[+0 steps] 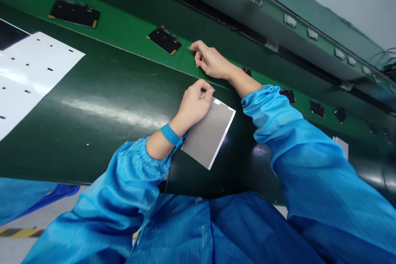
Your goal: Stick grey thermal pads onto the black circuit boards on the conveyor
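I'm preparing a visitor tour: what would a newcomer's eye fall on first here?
Probably the bright blue sleeves, reaching in from the lower left and lower right. Between them, the left hand is at the upper edge of a gray sheet, with the right hand over the green strip. At far left, a large white sheet with dark slots stands out.

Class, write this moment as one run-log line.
Left hand: fingertips together at grey sheet | Right hand: over green strip, grip unclear | Nearby: black panels, white sheet
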Tool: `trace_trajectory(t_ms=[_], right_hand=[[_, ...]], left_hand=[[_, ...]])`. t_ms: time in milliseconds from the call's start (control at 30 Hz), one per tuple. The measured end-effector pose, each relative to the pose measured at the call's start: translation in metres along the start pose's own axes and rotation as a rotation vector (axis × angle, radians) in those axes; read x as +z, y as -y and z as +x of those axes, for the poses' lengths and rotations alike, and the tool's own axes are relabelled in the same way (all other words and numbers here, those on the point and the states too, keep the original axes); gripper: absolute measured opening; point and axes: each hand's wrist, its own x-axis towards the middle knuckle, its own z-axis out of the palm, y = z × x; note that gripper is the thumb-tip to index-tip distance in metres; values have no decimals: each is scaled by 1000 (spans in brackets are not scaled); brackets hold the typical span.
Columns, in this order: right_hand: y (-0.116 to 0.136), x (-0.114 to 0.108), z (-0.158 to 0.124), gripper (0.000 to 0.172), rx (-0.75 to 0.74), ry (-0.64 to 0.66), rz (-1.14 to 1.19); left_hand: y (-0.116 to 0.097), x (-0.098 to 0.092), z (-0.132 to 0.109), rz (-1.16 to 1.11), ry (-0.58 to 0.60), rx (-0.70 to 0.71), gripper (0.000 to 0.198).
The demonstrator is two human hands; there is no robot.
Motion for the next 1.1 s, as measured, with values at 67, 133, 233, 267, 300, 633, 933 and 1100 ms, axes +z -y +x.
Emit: trace_trajectory(t_ms=[67,133,233,267,300,633,933,1100], right_hand=[[0,-3,-4,28,6,4,7],[0,-6,-7,26,16,5,29],[-5,-8,-12,24,21,-1,56],[-7,-8,-13,25,17,-2,45],[-10,-7,-15,26,10,-2,20],[-14,-24,-33,62,28,-213,-206],[35,1,56,38,480,10,371],[49,11,81,35,575,-35,389]], left_hand=[[0,0,0,4,0,-13,12],[1,0,1,8,2,-24,12],[1,0,1,9,7,-15,11],[1,0,1,8,8,-7,11],[1,0,0,7,10,-2,11],[-3,1,-3,-14,24,-1,11],[2,2,-4,114,151,-22,10],[1,1,-6,194,260,-19,10]])
